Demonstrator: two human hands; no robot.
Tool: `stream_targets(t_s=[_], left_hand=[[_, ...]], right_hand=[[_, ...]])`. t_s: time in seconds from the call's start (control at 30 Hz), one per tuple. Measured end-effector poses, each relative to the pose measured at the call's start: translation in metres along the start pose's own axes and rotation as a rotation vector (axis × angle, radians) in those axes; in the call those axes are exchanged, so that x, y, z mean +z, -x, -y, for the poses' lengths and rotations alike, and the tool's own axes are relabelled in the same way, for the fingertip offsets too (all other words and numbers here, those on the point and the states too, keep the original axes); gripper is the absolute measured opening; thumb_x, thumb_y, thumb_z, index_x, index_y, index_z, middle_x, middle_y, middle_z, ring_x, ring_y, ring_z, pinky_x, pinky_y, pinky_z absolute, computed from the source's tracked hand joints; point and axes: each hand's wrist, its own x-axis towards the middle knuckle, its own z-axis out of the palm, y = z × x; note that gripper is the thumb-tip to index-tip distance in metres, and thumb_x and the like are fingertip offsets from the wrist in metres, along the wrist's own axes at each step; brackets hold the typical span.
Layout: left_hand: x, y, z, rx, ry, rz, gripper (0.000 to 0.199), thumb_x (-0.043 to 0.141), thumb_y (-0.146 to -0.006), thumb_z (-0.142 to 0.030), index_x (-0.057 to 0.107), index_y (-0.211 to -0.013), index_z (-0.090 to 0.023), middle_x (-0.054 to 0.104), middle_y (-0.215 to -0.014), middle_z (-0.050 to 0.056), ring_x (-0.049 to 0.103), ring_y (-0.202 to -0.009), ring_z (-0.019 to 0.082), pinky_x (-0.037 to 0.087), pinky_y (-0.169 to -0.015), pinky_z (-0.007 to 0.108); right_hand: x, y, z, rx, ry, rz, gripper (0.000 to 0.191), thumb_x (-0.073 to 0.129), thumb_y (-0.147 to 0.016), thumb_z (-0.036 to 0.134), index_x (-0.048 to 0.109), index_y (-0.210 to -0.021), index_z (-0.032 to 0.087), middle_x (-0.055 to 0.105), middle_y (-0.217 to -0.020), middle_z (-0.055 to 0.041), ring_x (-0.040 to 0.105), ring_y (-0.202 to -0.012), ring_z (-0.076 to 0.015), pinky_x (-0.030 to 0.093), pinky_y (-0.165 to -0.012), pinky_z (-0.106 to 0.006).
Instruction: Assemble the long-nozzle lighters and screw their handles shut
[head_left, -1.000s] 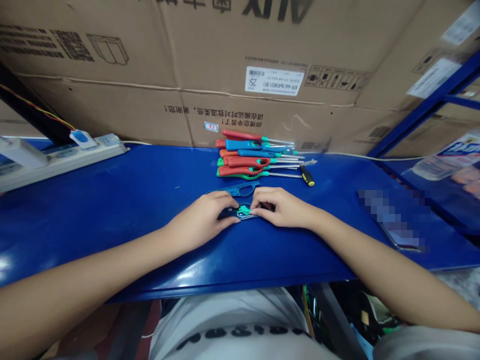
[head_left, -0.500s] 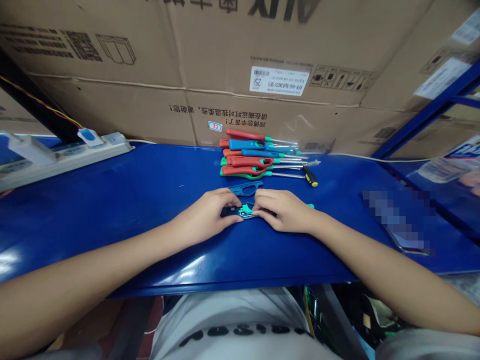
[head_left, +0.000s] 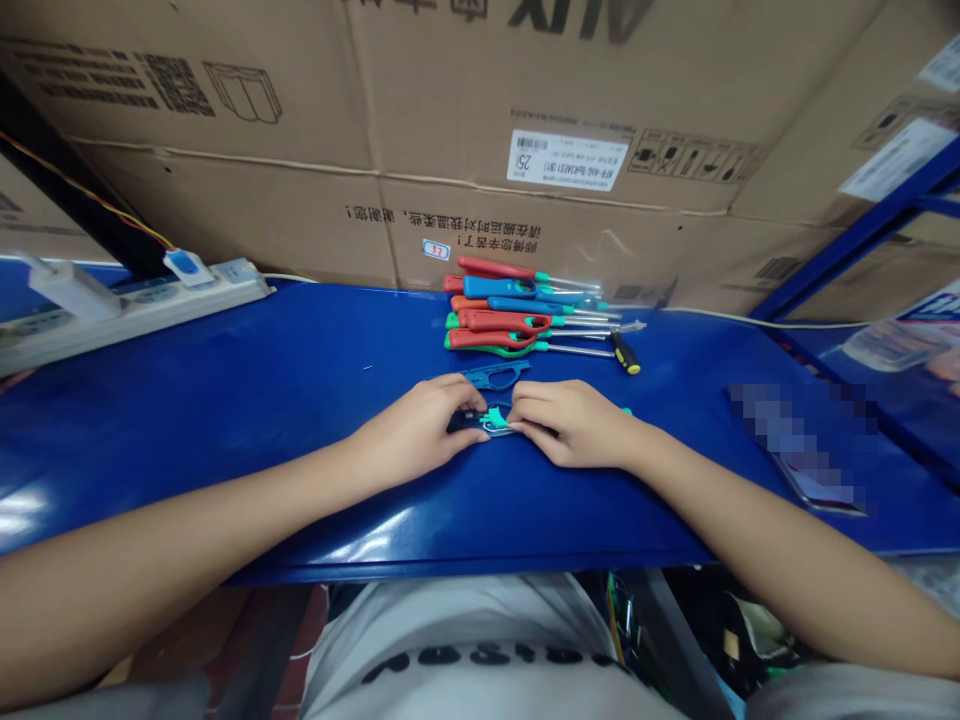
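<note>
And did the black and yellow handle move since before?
No. The black and yellow handle is in the same spot beside the lighters on the blue table.

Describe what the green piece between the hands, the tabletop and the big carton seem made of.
Green piece: probably plastic, judging by its even, bright colour; finish too small to tell.
Tabletop: smooth and glossy, perhaps painted metal, with bright reflections.
Carton: matte brown cardboard, showing creases and print.

Head camera (sole view): high, facing forward-down over table [head_left: 225, 420].
</note>
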Motion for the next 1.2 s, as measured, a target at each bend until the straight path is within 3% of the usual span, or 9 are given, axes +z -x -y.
stream_targets(t_s=[0.3,0.73,1.0,1.2], left_hand=[[0.001,0.000,0.001,0.011,-0.009,-0.008,0.019,0.076,-0.087,-0.021,0.067,-0.102,-0.014,0.070,-0.103,0.009,0.068,-0.098,0.025,0.055,-0.087,0.037],[0.008,0.002,0.002,0.002,0.070,-0.085,0.034,0.077,-0.084,-0.021,0.060,-0.113,-0.018,0.072,-0.108,0.008,0.069,-0.098,0.024,0.056,-0.088,0.039],[0.004,0.002,0.002,0.046,0.032,-0.056,0.024,0.072,-0.086,-0.023,0.066,-0.108,-0.017,0.069,-0.102,0.006,0.066,-0.095,0.023,0.054,-0.084,0.036],[0.004,0.004,-0.006,0.050,0.045,-0.001,0.022,0.069,-0.087,-0.026,0.065,-0.107,-0.019,0.069,-0.100,0.005,0.066,-0.093,0.023,0.051,-0.080,0.034]], right_hand=[[0.001,0.000,0.000,-0.006,-0.005,-0.033,0.022,0.048,-0.101,0.022,0.068,-0.092,0.016,0.066,-0.089,-0.0057,0.058,-0.073,-0.0136,0.038,-0.061,-0.025],[-0.011,-0.005,0.013,-0.029,0.215,0.119,0.027,0.047,-0.098,0.016,0.070,-0.086,0.015,0.067,-0.085,-0.0061,0.055,-0.067,-0.0151,0.030,-0.058,-0.030],[-0.014,-0.002,0.005,0.185,-0.195,0.078,0.012,0.061,-0.096,0.027,0.065,-0.102,0.019,0.062,-0.109,-0.0060,0.057,-0.075,-0.0119,0.043,-0.068,-0.025],[-0.019,-0.003,0.007,0.234,-0.239,0.095,0.029,0.066,-0.092,0.028,0.055,-0.118,0.020,0.062,-0.109,-0.0061,0.055,-0.074,-0.0133,0.043,-0.065,-0.025]])
